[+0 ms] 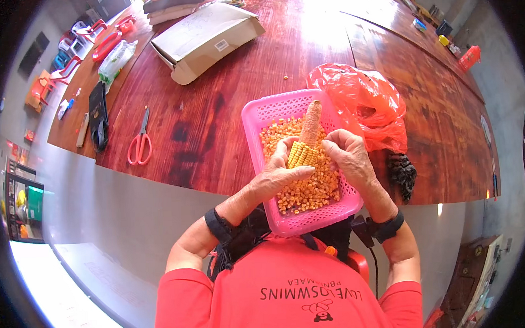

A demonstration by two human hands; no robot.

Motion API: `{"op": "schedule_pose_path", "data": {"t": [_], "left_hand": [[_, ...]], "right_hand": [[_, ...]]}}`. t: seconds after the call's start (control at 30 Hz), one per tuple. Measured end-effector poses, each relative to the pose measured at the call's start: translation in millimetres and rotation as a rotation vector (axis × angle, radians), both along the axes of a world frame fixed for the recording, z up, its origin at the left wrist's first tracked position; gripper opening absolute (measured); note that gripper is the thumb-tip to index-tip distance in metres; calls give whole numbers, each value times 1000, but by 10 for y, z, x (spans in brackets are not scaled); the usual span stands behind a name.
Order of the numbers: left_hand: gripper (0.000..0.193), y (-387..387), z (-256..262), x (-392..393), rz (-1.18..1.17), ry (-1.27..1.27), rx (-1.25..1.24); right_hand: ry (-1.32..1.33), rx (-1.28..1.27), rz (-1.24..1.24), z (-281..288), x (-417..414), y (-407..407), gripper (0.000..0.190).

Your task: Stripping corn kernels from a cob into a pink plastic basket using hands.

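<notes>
My left hand (285,166) grips a dried corn cob (302,156) by its lower part, thumb laid across the front. Yellow kernels still cover that lower end, while the upper length is bare and brownish. At the cob's right side is my right hand (348,154), its fingers curled in. Whether those fingers touch the cob or pinch a kernel is hidden. Beneath both hands, a pink plastic basket (286,227) with perforated walls holds many loose corn kernels (309,192). It rests partly over the table's front edge, close to my body.
On the wooden table (227,135), a red plastic bag (364,104) lies against the basket's right side, with a crumpled black item (402,172) below it. Red-handled scissors (140,144), a black pouch (98,115) and a cardboard box (206,38) lie to the left.
</notes>
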State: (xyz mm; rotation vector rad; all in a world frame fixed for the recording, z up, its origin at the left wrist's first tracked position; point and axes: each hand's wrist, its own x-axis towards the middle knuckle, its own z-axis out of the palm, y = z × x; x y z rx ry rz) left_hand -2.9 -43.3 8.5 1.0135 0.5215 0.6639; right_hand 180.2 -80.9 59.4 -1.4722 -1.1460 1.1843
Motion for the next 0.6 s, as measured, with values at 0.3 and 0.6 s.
{"op": "schedule_pose_path", "data": {"t": [0.3, 0.6], "left_hand": [[69, 2, -86, 52, -19, 53, 119], [64, -57, -106, 65, 82, 54, 237]], "right_hand": [[-520, 216, 163, 78, -82, 40, 15], [-785, 424, 213, 34, -143, 39, 12]]}}
